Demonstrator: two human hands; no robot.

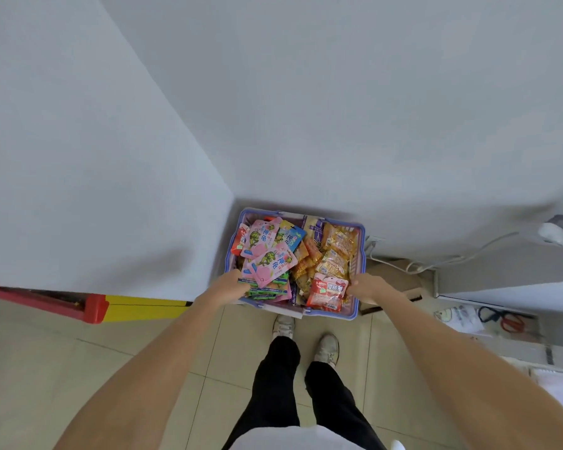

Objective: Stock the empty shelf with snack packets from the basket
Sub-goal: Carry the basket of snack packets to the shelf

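A lilac plastic basket (360,251) stands on the floor against the white wall, heaped with snack packets. Pink packets (267,264) lie on its left side, gold-wrapped packets (337,251) on the right, and a red-and-white packet (327,292) at the near right. My left hand (231,282) is closed on a stack of flat green-edged packets (267,290) at the basket's near left. My right hand (367,287) grips the right edge of the red-and-white packet. No shelf surface shows here.
A red and yellow bar (104,306) juts in from the left at floor level. A white cable (436,263) and a cardboard box (400,280) lie right of the basket. Scissors (504,319) and papers rest on a low ledge at right. My feet stand just before the basket.
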